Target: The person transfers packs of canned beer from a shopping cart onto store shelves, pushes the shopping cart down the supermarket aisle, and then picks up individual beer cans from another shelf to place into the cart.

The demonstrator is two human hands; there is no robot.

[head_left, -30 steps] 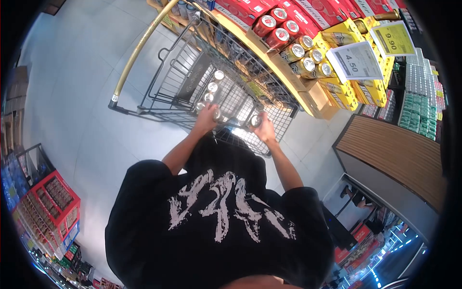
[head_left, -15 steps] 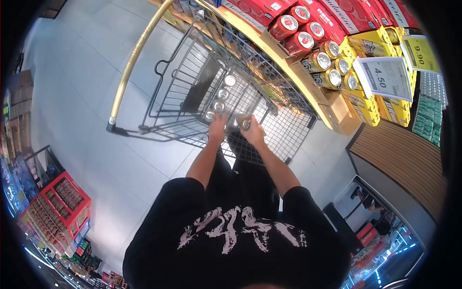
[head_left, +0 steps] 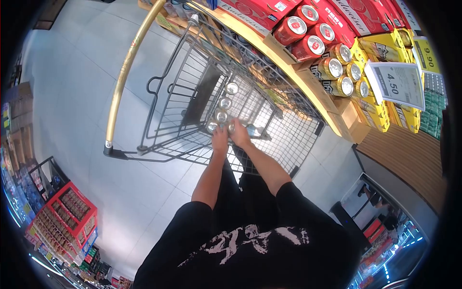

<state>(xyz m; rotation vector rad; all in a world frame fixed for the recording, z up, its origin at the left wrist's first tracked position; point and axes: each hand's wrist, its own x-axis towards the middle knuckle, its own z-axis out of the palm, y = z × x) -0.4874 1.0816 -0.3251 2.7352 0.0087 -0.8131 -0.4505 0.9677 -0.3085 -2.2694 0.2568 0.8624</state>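
Inside the shopping cart (head_left: 301, 139), several cans stand in a slanting row, their silver tops facing up. The far can (head_left: 232, 88) is at one end, and a near can (head_left: 212, 126) is beside my left hand (head_left: 220, 140). My left hand's fingers stretch forward against the near can; their tips are partly hard to make out. My right hand (head_left: 239, 135) is closed around another beverage can (head_left: 231, 126), upright just right of the left fingers. Its lower part is hidden by my hand, so I cannot tell whether it rests on the cart floor.
A gold cart handle (head_left: 126, 72) rises at the left. Along the right, a wooden shelf edge (head_left: 288, 79) carries red cans (head_left: 308, 47), yellow-gold cans (head_left: 344, 85) and a price sign (head_left: 397, 84). A red display stand (head_left: 72, 216) stands at lower left on the tiled floor.
My right hand has moved left and turned the can from tilted to upright, bringing it beside the row. My left hand stays near the row's near end. The view has shifted slightly.
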